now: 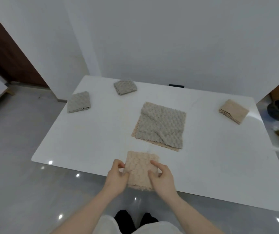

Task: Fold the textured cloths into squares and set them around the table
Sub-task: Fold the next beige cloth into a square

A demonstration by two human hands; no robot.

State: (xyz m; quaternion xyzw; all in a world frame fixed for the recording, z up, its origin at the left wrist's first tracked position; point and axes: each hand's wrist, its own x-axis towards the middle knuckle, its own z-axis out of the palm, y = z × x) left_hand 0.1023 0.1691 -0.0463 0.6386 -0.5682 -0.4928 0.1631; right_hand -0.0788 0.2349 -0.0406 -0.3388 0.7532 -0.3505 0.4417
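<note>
- I have the peach cloth (141, 169) at the near worktop (101, 132) edge, between both hands.
- My left hand (116, 176) pinches its left edge; my right hand (162, 178) rests on top, fingers curled, holding it down.
- Best to square the scalloped edges, press flat, then set it down.
- Beyond my hands lie 2 unfolded cloths (160, 125), stacked; 2 grey squares (79, 102) far left, 1 peach square (234, 111) far right.
</note>
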